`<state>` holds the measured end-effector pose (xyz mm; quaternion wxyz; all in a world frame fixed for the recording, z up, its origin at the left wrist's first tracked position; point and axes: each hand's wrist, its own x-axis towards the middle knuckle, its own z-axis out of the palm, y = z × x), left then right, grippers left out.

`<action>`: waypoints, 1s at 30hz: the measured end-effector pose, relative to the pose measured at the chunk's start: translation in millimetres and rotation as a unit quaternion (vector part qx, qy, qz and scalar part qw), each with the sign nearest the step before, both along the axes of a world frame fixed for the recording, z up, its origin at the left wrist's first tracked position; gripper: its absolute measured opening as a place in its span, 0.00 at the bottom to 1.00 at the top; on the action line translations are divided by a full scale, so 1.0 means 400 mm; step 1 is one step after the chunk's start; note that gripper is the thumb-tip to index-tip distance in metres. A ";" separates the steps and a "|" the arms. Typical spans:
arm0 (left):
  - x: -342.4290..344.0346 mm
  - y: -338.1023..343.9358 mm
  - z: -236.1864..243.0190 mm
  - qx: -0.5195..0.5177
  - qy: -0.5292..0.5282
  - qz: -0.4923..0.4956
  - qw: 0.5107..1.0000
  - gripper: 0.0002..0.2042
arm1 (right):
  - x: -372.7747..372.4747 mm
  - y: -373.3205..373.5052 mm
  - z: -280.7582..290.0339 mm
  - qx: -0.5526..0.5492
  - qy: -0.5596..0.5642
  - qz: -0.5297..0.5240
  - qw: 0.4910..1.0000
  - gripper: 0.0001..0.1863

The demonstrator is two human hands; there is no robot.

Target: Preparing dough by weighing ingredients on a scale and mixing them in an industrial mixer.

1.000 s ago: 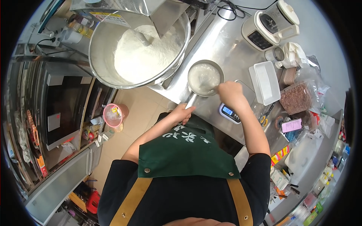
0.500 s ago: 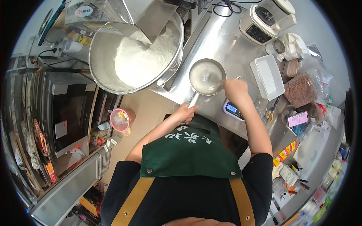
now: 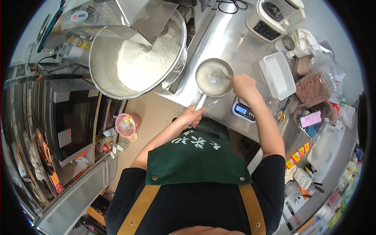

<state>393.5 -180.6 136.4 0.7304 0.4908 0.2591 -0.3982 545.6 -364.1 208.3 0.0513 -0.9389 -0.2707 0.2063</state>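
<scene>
My left hand (image 3: 191, 116) is wrapped round the pale handle of a metal saucepan (image 3: 202, 94), which sits over the steel counter. Cloudy whitish liquid (image 3: 208, 80) fills the pan, with a swirl near its middle. My right hand (image 3: 244, 87) is closed at the pan's right rim. It grips a thin stirring utensil (image 3: 225, 75) that dips into the liquid; its working end is too blurred to name. Close below my right hand lies a digital kitchen scale (image 3: 243, 111) with a lit blue display, partly covered by my forearm.
A large mixer bowl (image 3: 92, 74) of white flour (image 3: 147, 60) stands left of the pan, under the mixer. Right of the pan are a white plastic tub (image 3: 279, 76), scissors (image 3: 280, 116) and a phone (image 3: 311, 119). A blender (image 3: 270, 21) stands at the back.
My right hand has shifted slightly left and up along the pan's rim, and the utensil now shows in the liquid. My left hand keeps its hold on the handle. The view has shifted slightly.
</scene>
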 end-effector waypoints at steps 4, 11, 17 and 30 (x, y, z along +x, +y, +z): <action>-0.004 -0.007 0.000 0.002 0.003 0.008 1.000 0.12 | -0.023 0.036 0.021 -0.012 0.048 0.043 0.998 0.10; 0.004 -0.007 0.003 0.014 0.007 0.008 1.000 0.12 | 0.001 -0.007 0.043 -0.092 0.033 0.006 0.995 0.09; 0.002 -0.004 -0.010 0.010 0.004 -0.001 1.000 0.12 | 0.020 0.006 0.022 -0.032 -0.020 -0.064 0.997 0.08; -0.002 -0.010 -0.003 0.013 -0.003 0.003 1.000 0.13 | -0.059 0.015 0.016 -0.033 0.037 0.093 0.994 0.10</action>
